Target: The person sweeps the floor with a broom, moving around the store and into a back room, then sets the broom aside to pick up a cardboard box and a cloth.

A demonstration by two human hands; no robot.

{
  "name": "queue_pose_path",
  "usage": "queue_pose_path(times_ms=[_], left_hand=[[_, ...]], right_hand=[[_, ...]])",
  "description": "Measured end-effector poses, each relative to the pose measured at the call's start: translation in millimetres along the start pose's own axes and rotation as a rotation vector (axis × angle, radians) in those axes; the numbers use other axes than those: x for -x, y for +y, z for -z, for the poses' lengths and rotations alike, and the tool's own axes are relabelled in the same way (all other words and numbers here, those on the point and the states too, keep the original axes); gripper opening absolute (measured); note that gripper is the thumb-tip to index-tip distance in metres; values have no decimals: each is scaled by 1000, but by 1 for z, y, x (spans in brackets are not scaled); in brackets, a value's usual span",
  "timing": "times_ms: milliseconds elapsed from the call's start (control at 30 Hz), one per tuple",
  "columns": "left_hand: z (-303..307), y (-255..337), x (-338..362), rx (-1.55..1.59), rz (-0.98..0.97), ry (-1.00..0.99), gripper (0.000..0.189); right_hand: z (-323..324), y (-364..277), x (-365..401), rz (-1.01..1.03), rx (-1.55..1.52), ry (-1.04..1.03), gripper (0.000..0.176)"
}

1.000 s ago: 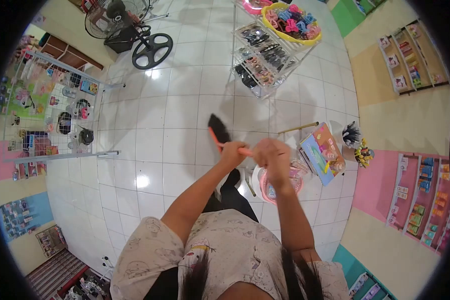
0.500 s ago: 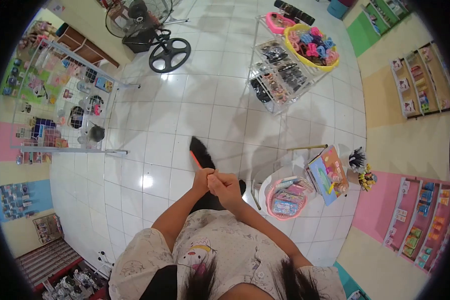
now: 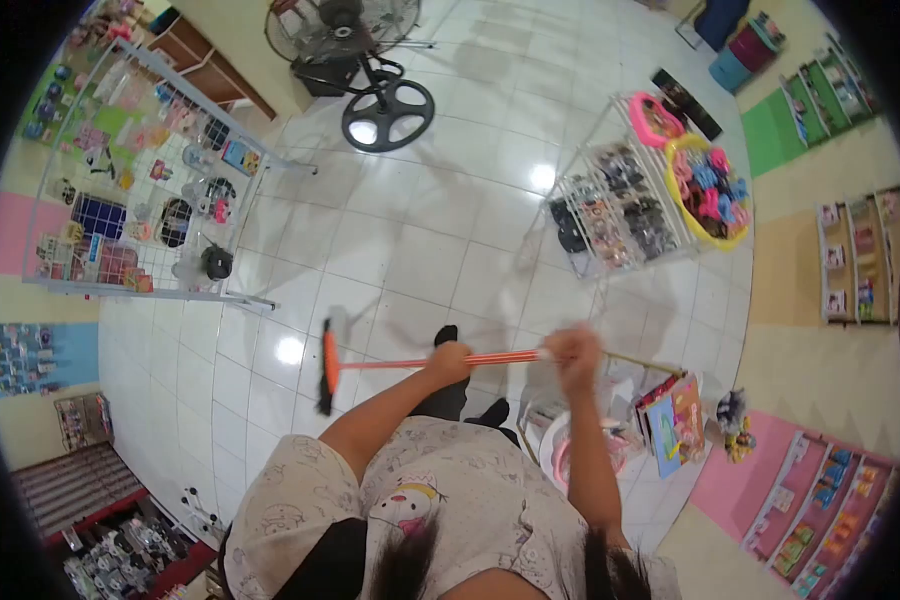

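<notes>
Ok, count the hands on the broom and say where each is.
2: the left hand around the middle of the handle, the right hand, blurred, at the end away from the bristles.

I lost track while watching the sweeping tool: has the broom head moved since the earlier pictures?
Yes, the broom head has moved left, closer to the wire grid rack.

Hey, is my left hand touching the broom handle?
Touching. The head view shows the left hand closed around the broom handle, which shows on both sides of the fist.
</notes>
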State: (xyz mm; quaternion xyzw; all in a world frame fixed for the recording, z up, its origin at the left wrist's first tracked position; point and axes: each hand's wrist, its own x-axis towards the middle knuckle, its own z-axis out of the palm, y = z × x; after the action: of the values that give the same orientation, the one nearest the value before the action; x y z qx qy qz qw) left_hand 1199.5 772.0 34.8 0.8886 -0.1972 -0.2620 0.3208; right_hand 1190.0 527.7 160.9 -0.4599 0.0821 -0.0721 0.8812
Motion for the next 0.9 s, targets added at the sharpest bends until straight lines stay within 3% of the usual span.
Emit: queue_pose_path(times_ms=[33,67,100,167,267,333,400,500,700,900], left_hand=[[25,36,-24,15,-19,-19,28],[40,62,-48,91,-108,-5,31],[68,95,-71,13,-164,-94,34],[102,138,-103,136,-312,-70,38],[122,154,-148,381,-523,52,39],[128,138,-180,483,-606,82,37],[118,103,-211,528,-625,56,33],[127,65,-211,554,-464,111,35],[172,8,-135,342,-237,295,35],[159,-125,-39,161,37,194,20]], right_hand=[[-26,-50,-20,24,118,46,43],[-59,-87,-36,47,246,253,46],[-68,-115,-51,186,213,91,47],[-120,-166,-64,264,201,53,48],[-164,-169,-77,347,386,-51,44],[-183,-138,-84,162,754,81,42],[-182,-94,-106,118,864,-189,41],[-194,-63,-124,52,838,-255,43],[-235,-51,-139,-21,358,-303,44],[-226,77,-128,-350,162,-209,42]])
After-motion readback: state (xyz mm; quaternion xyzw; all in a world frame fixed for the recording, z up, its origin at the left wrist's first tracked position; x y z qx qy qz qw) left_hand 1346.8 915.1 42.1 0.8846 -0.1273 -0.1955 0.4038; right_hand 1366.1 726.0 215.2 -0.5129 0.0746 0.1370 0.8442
